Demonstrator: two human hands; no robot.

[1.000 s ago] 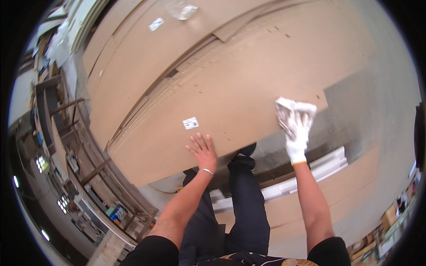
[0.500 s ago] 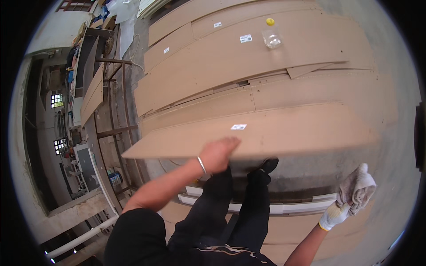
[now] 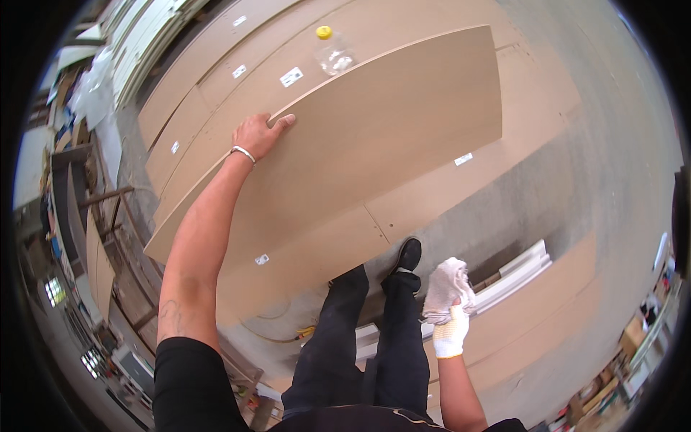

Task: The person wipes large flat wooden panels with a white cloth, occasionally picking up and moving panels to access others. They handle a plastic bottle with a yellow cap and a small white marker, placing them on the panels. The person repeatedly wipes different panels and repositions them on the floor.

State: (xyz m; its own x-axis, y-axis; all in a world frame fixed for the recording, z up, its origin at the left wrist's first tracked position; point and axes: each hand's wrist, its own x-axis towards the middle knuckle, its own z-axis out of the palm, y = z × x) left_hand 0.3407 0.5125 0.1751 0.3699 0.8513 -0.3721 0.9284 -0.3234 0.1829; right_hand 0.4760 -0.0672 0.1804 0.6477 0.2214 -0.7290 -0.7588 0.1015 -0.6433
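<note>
A long brown board (image 3: 389, 115) stands tilted up on one long edge, its plain face turned toward me. Bare and with a bangle at the wrist, my left hand (image 3: 259, 135) is closed over the board's upper edge, thumb on the near face. My right hand (image 3: 451, 335), in a white knitted glove, clutches a crumpled, dirty-looking cloth (image 3: 448, 289) away from the board. Beneath and in front of the tilted board lie more brown boards (image 3: 317, 270), some with small white labels. A clear plastic bottle (image 3: 335, 59) with a yellow cap is just beyond the board's upper edge.
White strips (image 3: 512, 277) lie on the floor beside my legs, with brown panels (image 3: 533, 317) next to them. Rusty metal frames (image 3: 129, 237) stand at the left. White panels (image 3: 147, 43) are stacked at the far left. Concrete floor (image 3: 568, 187) shows at the right.
The board has gone from lying low to tilted up, with my left hand now on its raised edge farther away. My gloved right hand has moved inward with the cloth. The view has turned.
</note>
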